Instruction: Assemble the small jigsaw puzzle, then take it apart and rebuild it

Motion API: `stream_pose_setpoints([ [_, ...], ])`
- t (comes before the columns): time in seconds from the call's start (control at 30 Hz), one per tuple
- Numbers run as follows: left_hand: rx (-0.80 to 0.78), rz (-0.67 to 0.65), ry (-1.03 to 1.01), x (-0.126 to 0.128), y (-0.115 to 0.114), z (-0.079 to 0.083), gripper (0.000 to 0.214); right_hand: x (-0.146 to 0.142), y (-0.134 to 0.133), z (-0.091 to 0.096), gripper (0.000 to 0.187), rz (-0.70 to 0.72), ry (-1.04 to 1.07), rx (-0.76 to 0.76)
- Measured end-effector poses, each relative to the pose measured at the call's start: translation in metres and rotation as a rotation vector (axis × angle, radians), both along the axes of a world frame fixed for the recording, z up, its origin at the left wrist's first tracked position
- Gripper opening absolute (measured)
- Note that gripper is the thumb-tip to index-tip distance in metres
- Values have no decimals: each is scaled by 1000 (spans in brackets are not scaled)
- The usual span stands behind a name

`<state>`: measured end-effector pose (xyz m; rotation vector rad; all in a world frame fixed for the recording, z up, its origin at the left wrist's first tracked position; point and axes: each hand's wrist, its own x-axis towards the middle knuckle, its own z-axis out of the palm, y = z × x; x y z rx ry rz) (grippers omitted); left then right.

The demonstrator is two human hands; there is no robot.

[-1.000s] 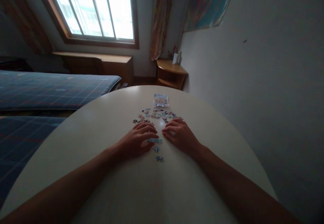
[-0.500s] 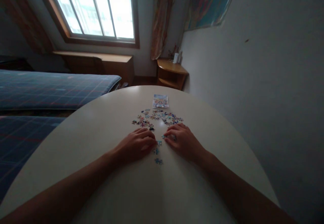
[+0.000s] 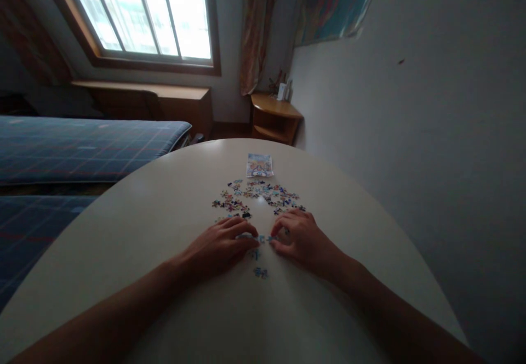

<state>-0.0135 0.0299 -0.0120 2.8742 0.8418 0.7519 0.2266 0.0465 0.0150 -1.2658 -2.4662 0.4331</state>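
On the white round table, my left hand (image 3: 228,242) pinches a light-blue jigsaw puzzle piece (image 3: 261,239) by its left side. Facing it, my right hand (image 3: 302,238) has thumb and fingertips closed on another small bluish jigsaw puzzle piece (image 3: 270,238). A narrow gap separates the two pieces. Nearer to me lie a loose blue piece (image 3: 255,254) and a small joined-looking cluster of pieces (image 3: 261,272). Beyond my hands, many mixed-colour puzzle pieces (image 3: 232,205) spread in an arc, some partly hidden behind my fingers.
A printed picture sheet (image 3: 259,165) lies past the pieces on the table (image 3: 181,188). A plaid mattress (image 3: 90,147) stands to the left, a wall (image 3: 390,134) to the right. At the back are a wooden corner shelf (image 3: 275,106) and a window (image 3: 143,13).
My right hand has come closer to me with its piece, now level with the one at my left hand. The view has shifted slightly.
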Motion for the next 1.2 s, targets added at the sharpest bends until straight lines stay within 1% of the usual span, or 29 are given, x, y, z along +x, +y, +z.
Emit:
stream_pose_setpoints([
  [0.2,-18,-13,-10,-1,-2,2,24,-4,-3,2,19,-2,34,-38],
  [0.43,-57,-5,-37,0,-3,0,23,-2,-5,-3,12,13,35,15],
  [0.73,-80,-15,-83,1,-4,3,22,-3,-7,-2,10,45,38,22],
  [0.87,-104,-12,-69,0,-4,1,21,-1,-6,1,8,61,4,14],
  [1.07,-111,-21,-67,0,-4,0,21,6,-6,11,23,76,-91,-2],
  [1.13,-112,-20,-67,0,-4,0,21,5,-8,13,21,73,-126,-7],
  [1.2,-111,-19,-66,0,-4,0,21,3,-9,14,15,67,-155,3],
])
